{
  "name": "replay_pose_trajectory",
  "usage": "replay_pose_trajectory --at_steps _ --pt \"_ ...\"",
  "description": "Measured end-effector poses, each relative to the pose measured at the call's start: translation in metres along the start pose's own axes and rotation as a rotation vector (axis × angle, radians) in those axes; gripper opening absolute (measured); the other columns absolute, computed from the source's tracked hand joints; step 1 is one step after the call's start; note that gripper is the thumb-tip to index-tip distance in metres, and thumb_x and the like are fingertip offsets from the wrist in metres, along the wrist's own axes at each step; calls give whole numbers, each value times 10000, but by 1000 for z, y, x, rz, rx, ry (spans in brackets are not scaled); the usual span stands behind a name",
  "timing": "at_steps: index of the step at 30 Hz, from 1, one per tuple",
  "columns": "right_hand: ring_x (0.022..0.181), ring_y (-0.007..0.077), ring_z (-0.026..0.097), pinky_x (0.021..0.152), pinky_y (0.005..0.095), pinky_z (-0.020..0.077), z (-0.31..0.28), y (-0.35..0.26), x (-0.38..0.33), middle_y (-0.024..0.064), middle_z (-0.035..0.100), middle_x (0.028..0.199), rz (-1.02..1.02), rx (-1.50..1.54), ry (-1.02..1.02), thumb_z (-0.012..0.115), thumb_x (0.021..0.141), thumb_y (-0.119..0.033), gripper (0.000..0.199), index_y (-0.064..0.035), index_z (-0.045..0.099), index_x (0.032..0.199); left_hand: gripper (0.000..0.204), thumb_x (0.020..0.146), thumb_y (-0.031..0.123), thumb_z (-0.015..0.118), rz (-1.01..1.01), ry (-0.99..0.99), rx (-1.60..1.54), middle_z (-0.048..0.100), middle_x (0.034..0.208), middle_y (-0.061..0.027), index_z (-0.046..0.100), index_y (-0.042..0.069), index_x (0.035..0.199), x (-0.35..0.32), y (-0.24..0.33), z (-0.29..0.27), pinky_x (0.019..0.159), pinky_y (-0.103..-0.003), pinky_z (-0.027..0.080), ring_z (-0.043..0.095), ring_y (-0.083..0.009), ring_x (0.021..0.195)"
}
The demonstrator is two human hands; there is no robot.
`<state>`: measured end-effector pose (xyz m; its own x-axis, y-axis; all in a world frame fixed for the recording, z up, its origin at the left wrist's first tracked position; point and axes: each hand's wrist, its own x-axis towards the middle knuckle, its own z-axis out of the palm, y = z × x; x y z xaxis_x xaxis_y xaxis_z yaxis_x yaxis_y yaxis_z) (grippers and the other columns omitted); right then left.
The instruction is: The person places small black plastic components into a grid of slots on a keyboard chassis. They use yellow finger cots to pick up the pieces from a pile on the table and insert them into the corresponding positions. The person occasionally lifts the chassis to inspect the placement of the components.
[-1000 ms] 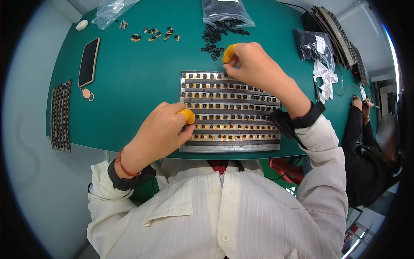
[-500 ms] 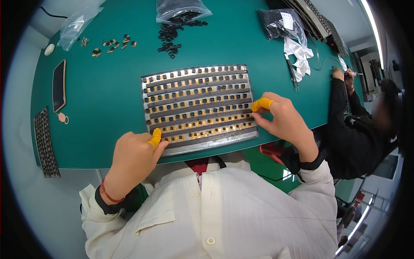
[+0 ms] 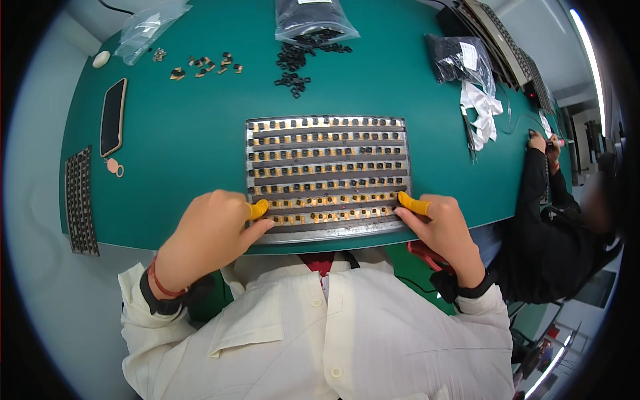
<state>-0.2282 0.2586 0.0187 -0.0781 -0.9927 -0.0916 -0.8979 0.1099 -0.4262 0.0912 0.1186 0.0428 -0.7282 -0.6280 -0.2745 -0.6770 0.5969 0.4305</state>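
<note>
A flat metal tray [image 3: 320,235] lies before me on the green table. Dark strips run across it between several rows of small black parts seated on gold-coloured pieces. At its lower left edge, my left hand [image 3: 217,223] is closed, with the yellow-covered index finger on top and the thumb against the rim. My right hand [image 3: 440,227] pinches the lower right edge in the same way, its index finger also in a yellow finger cot. The undersides of both grips are hidden.
Loose black pieces [image 3: 293,60] spill from a clear bag [image 3: 313,23] beyond the tray. Small gold-and-black parts [image 3: 207,65], a phone [image 3: 113,117] and a dark perforated strip [image 3: 81,200] lie left. Tweezers [image 3: 469,133], white cloth [image 3: 481,110] and a co-worker [image 3: 553,247] are right.
My right hand has slid down the tray's right side to its lower corner. The tray now sits straighter, and the whole view has shifted a little.
</note>
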Motion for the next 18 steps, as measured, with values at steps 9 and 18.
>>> replay_pose_trajectory --at_steps 9,18 --pt "400 338 507 436 382 412 -16 -6 12 201 521 481 98 28 -163 755 842 -256 414 91 648 642 292 801 182 761 -3 361 -300 716 809 -165 717 -71 940 109 -45 -31 684 -336 527 685 -213 742" --pt "636 315 675 590 369 523 -46 -20 96 214 675 736 -226 103 -76 725 820 -133 233 81 709 909 288 774 223 792 -86 361 -151 697 723 -155 713 -47 838 162 -28 -5 636 -366 540 679 -269 654"
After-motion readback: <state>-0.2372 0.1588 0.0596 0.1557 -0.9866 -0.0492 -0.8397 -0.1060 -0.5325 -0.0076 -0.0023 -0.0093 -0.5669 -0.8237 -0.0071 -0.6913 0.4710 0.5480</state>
